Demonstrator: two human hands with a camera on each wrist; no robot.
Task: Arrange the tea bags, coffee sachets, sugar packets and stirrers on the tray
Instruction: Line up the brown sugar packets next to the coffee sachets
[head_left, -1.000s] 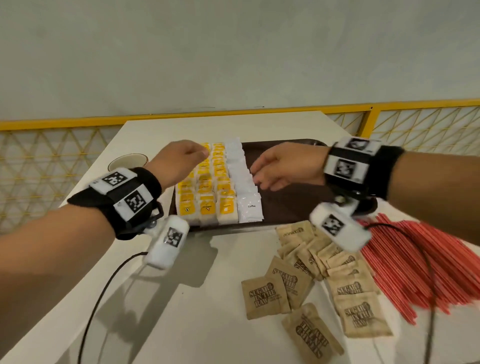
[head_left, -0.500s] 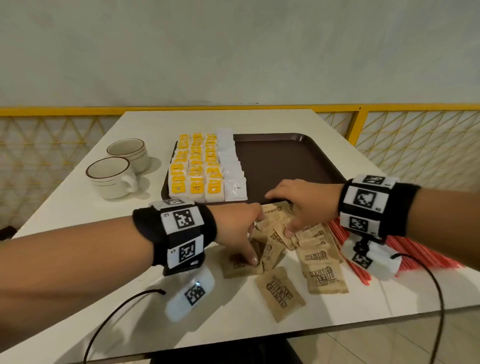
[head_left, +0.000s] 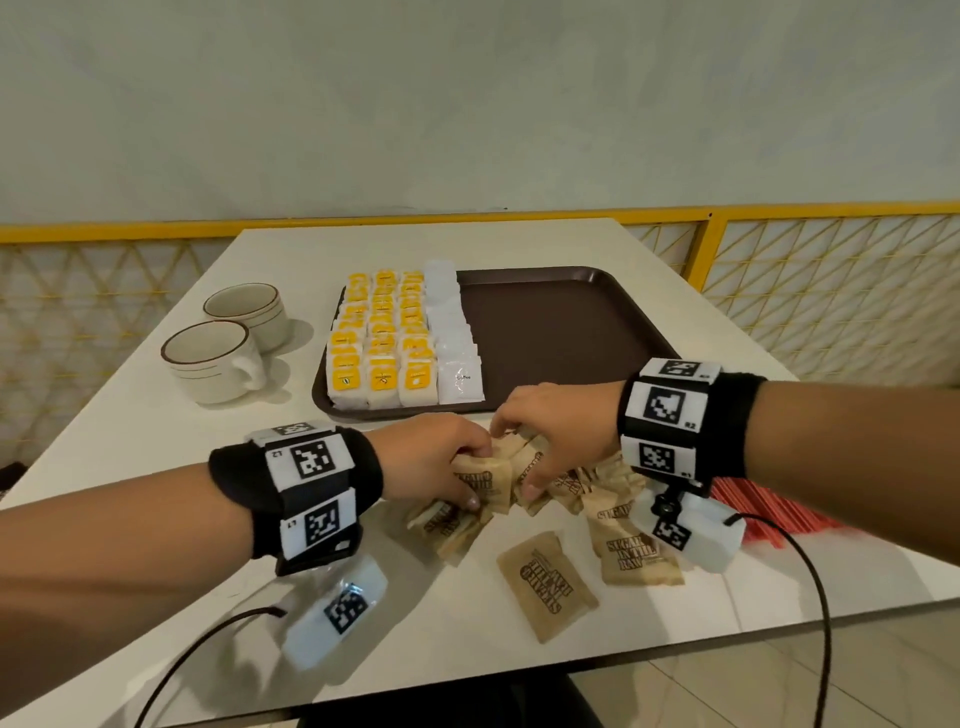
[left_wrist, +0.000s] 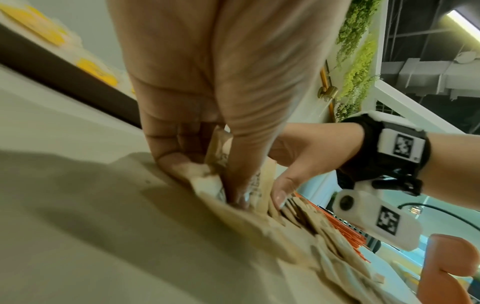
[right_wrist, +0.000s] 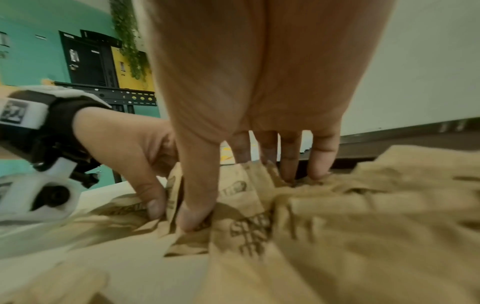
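Observation:
A pile of brown sugar packets (head_left: 621, 519) lies on the table just in front of the brown tray (head_left: 571, 322). My left hand (head_left: 477, 475) pinches a bunch of these packets between thumb and fingers. Right beside it, my right hand (head_left: 517, 460) grips more of the pile, thumb pressing from the near side and fingers behind (right_wrist: 241, 197). One packet (head_left: 545, 587) lies apart, nearer to me. Yellow tea bags (head_left: 382, 343) in three rows and a column of white coffee sachets (head_left: 452, 338) fill the tray's left part. Red stirrers (head_left: 769, 514) lie behind my right wrist.
Two beige cups (head_left: 218, 358) stand on the table left of the tray. The tray's right part is bare. The table's near edge runs close below the loose packets. A yellow railing (head_left: 779, 213) borders the table at the back and right.
Both hands came down from over the tray to the sugar pile. Since half a second ago they have drawn together and closed on a bunch of packets.

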